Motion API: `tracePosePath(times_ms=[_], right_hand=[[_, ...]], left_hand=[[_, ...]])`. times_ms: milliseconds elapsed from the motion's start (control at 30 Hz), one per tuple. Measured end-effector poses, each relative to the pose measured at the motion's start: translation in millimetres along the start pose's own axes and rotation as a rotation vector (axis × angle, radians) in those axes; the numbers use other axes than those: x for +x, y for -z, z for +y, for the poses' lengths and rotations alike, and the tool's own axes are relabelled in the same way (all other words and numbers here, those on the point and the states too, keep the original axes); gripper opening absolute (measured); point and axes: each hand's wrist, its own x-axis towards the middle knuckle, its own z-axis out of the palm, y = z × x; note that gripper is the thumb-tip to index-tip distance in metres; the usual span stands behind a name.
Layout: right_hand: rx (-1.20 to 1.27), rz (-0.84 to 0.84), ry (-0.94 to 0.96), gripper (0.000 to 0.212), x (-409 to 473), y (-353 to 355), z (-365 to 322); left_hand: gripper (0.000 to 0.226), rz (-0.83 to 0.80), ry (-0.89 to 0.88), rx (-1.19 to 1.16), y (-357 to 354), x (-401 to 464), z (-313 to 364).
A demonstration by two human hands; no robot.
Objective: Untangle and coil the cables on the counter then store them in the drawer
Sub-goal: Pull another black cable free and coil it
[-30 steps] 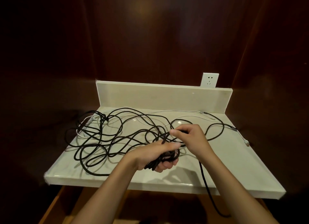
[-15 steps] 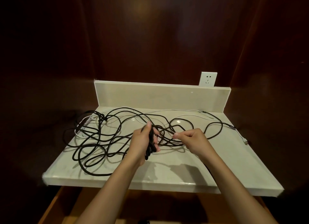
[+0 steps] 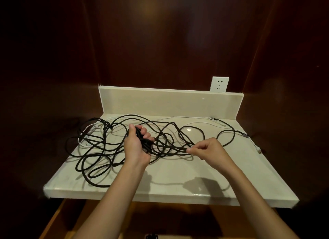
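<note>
Spanning most of the counter (image 3: 195, 181), the black cable (image 3: 99, 149) remains largely a loose tangle, with a white cable (image 3: 187, 118) running along the back. The left hand (image 3: 137, 146), curled shut on a small bundle of coils, has risen from the front edge. The right hand (image 3: 210, 149) has moved apart rightward, pinching one strand taut; another loop is probably being drawn out.

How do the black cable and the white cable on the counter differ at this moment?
The black cable is thick and sprawls in many loops; the white cable is thin and runs mostly along the back. The left hand holds a bundle of black cable and the right hand pinches a strand; the white lies untouched. Both rest on the counter.
</note>
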Motion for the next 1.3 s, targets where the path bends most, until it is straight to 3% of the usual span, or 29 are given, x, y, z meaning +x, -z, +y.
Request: tracePosePath(times_ms=[133, 267, 400, 500, 567, 667, 867, 1067, 1300], right_hand=[[-0.074, -0.130, 0.084, 0.007, -3.4, 0.0, -4.1], [-0.192, -0.260, 0.157, 0.010, -5.1, 0.1, -8.4], [-0.092, -0.291, 0.240, 0.009, -5.6, -1.4, -16.2], [-0.025, -0.263, 0.291, 0.023, -2.8, -5.3, -19.4], [-0.028, -0.225, 0.320, 0.028, -0.4, -8.4, -19.4], [-0.036, -0.155, 0.310, 0.032, 4.2, -13.9, -15.8], [0.018, -0.111, 0.223, 0.018, 5.2, -25.0, -8.7], [0.074, -0.109, 0.133, 0.021, 4.8, -23.6, -13.4], [0.034, -0.191, 0.071, 0.023, 10.8, -4.5, -13.1]], left_hand=[[0.038, 0.020, -0.239, 0.508, 12.7, 5.8, -10.8], [0.046, -0.072, -0.376, 1.089, 17.9, 7.8, -16.1], [0.065, -0.281, -0.247, 1.420, 13.9, -3.7, -20.2], [0.083, -0.401, -0.105, 1.565, 13.4, -11.3, -21.1], [0.091, -0.469, 0.069, 1.550, 11.4, -17.9, -20.4], [0.089, -0.584, 0.435, 1.320, 8.5, -30.8, -20.1], [0.090, -0.788, 0.772, 1.115, 13.4, -39.4, -18.1], [0.048, -1.004, 0.718, 0.978, 16.4, -41.0, -12.7], [0.050, -0.712, 0.600, 0.815, 15.8, -41.4, -16.4]])
